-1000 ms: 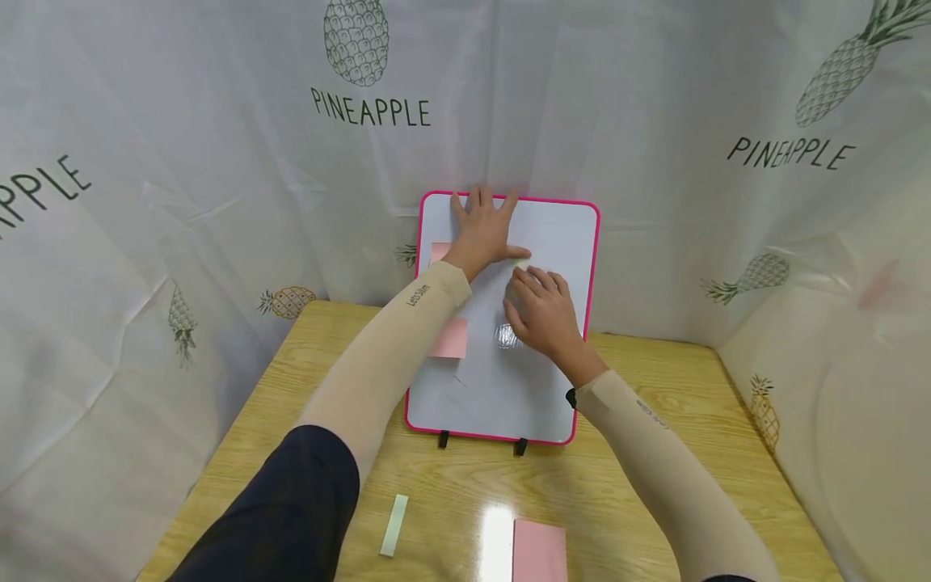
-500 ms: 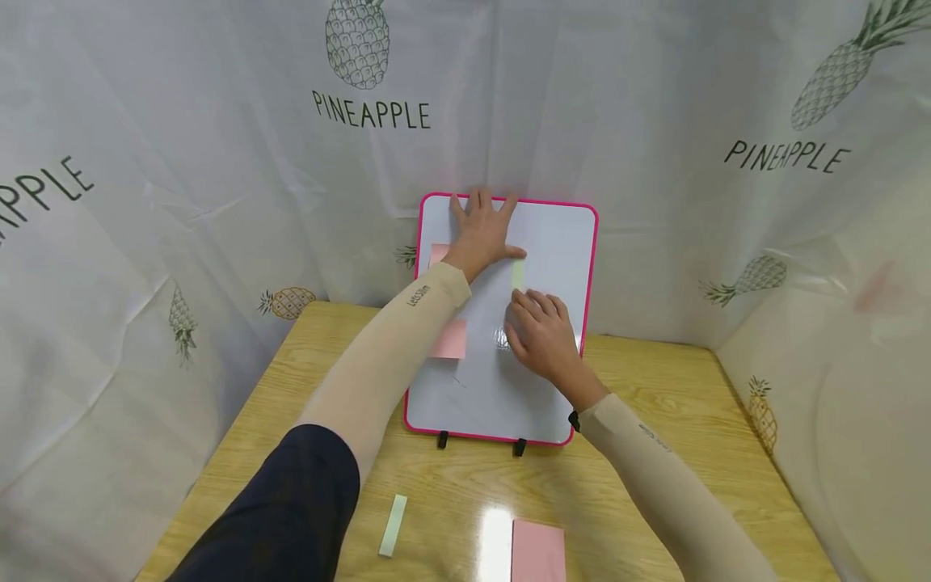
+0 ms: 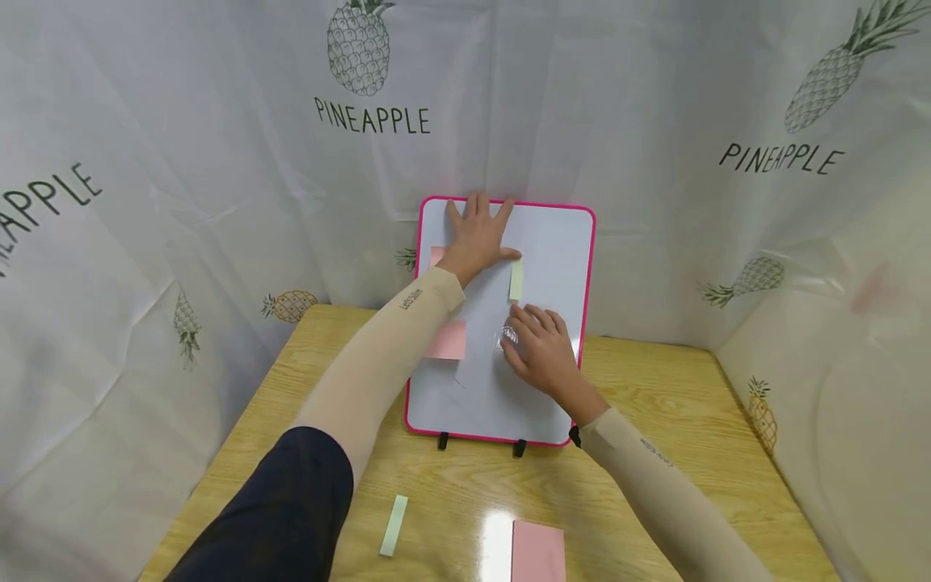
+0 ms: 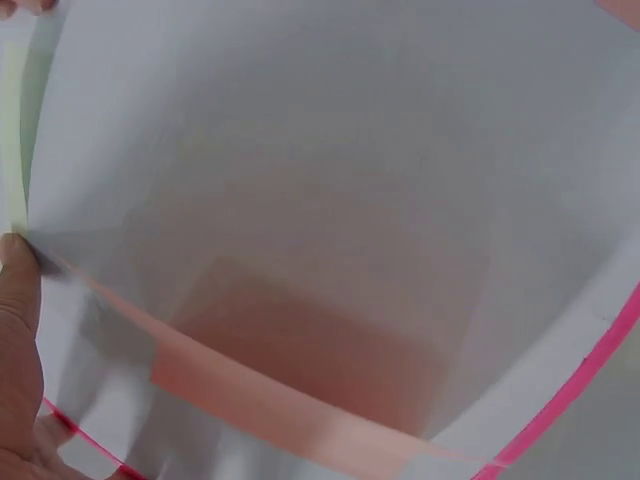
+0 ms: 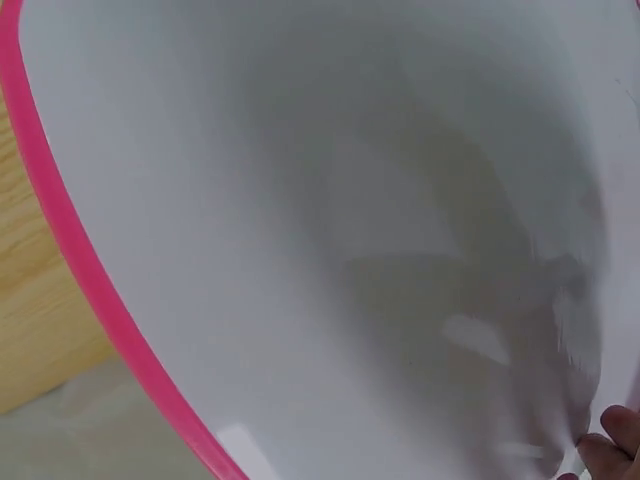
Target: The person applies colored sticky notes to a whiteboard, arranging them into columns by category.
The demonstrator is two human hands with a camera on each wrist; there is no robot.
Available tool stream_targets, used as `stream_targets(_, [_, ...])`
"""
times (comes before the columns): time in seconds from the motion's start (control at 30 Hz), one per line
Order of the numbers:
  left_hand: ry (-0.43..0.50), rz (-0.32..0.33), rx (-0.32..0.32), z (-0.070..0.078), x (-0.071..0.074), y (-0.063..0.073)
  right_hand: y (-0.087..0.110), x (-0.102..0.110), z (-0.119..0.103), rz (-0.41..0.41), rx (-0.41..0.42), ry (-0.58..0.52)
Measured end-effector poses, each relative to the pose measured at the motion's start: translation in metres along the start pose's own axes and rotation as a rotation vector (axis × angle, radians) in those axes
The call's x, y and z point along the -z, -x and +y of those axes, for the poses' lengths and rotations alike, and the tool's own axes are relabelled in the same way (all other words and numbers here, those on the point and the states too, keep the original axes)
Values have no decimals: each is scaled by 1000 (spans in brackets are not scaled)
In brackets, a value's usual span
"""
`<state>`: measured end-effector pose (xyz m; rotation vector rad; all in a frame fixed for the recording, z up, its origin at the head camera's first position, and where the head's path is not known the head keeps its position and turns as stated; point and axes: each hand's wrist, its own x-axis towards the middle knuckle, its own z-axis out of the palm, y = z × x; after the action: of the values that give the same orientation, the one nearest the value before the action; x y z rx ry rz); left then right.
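Note:
A whiteboard (image 3: 541, 404) with a pink frame stands upright on the table. My left hand (image 3: 476, 240) lies spread on its upper part, fingertips at the top edge. The thumb touches the upper end of a pale green sticky strip (image 3: 516, 280) on the board; the same strip (image 4: 18, 140) shows in the left wrist view. Just below the strip's lower end is my right hand (image 3: 541, 347), its fingers bent loosely and fingertips near the board. Two pink sticky notes, an upper one (image 3: 436, 255) and a lower one (image 3: 448, 339), are partly hidden by my left arm.
On the wooden table (image 3: 640, 388) lie another pale green strip (image 3: 393, 525) and a pink sticky-note pad (image 3: 538, 551) near the front. Black feet (image 3: 443, 440) support the board. A pineapple-print curtain (image 3: 655, 202) hangs behind and at the sides.
My right hand has slid down the board, uncovering the green strip below my left thumb. My left hand stays at nearly the same place.

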<state>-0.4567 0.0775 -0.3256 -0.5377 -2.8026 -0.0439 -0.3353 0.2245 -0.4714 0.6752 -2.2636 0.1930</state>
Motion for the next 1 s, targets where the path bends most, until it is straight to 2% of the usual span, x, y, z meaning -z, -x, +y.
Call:
stream_targets(0.17, [3,3,-9,-6,-2,5,7,1,-7,12,23,-11])
stream_targets(0.4, [54,18,-10,-17,-2,15,15,-1,-14,38,23,-26])
stream_targets(0.6, [91,39,-41,-42,1,32,22,-1,-25,17,22,-52])
stream_targets(0.7, [130,97,-65,-60,3,49,26,-1,-32,15,23,-73])
stream_targets(0.8, [157,150,-99,-77,2,73,31,0,-40,25,26,-90])
stream_targets(0.9, [184,190,-127,-92,-6,101,36,1,-48,26,33,-101])
stream_targets(1.0, [219,225,-128,-107,-20,128,40,2,-55,8,34,-109])
